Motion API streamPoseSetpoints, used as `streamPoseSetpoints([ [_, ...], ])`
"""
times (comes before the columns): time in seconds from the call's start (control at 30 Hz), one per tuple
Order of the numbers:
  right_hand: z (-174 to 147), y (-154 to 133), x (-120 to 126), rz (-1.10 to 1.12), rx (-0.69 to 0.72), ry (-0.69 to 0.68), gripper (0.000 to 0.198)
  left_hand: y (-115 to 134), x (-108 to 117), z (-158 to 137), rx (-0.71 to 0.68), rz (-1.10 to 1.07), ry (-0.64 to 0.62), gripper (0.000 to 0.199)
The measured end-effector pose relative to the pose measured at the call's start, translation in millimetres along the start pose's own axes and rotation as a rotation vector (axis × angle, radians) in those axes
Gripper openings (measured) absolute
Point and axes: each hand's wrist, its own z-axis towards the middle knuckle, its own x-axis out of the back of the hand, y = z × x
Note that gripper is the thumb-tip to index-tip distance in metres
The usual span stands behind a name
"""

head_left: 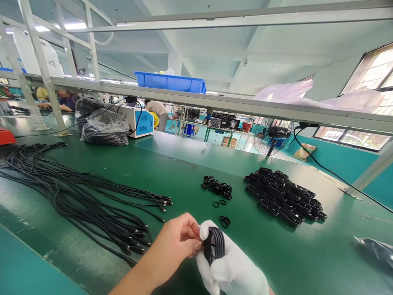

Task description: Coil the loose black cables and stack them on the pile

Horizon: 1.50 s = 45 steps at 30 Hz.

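Observation:
A black cable (217,242) is wound into a small coil, and my right hand (231,262), in a white glove, grips it. My bare left hand (181,239) meets the coil's left side, thumb and fingers pinched together there on part of the cable. Just beyond the hands lie a few loose black bands (225,221), with two single rings (219,203) and a pile of more bands (216,186) farther back. Long uncoiled black cables (82,192) with metal plugs spread over the left side. On the right is a heap of coiled cables (285,196).
The green table (172,172) carries plastic-wrapped bundles (106,127) and a white-and-blue machine (139,122) at the back left. Above it runs a shelf (233,104) with a blue tray (170,83). A black cord (337,169) hangs at right, near a plastic bag (376,250). People stand farther off.

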Motion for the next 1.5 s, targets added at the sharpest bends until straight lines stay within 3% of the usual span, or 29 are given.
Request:
streamPoseSetpoints([
  [0.23, -3, 2, 10, -0.003, -0.028, 0.050, 0.049, -16, -6, 11, 0.018, -0.208, 0.003, 0.022],
  [0.3, -4, 0, 13, 0.005, -0.050, 0.072, 0.056, -12, -1, 10, 0.005, -0.125, 0.070, 0.024],
  [0.4, -4, -3, 15, 0.034, -0.143, 0.044, 0.064, 0, 7, 6, -0.057, 0.165, 0.171, 0.027],
  [0.53, -5, -2, 12, 0.174, -0.289, -0.051, 0.064, 11, 16, 8, -0.045, 0.276, -0.072, 0.030],
  [0.6, -3, 0, 8, 0.227, -0.281, 0.011, 0.055, 10, 19, 12, -0.002, 0.196, -0.118, 0.028],
  [0.7, 3, 0, 0, 0.204, -0.189, 0.189, 0.045, 2, 22, 21, 0.024, 0.063, -0.049, 0.028],
  [0.9, 14, -4, -13, -0.216, -0.068, 0.404, 0.041, -12, 14, 30, 0.085, -0.098, 0.071, 0.031],
  [1.07, 14, -2, -9, -0.180, -0.098, 0.375, 0.052, -8, 9, 20, 0.061, 0.013, 0.192, 0.023],
  [1.23, 15, -2, -7, -0.268, -0.125, 0.381, 0.049, -14, 4, 9, 0.111, -0.002, 0.068, 0.016],
  [1.4, 14, 0, -8, -0.144, -0.147, 0.368, 0.044, -21, 4, 7, 0.071, -0.072, 0.003, 0.012],
  [1.5, 13, -1, -10, -0.135, -0.139, 0.386, 0.048, -22, 6, 7, 0.066, 0.059, 0.036, 0.016],
])
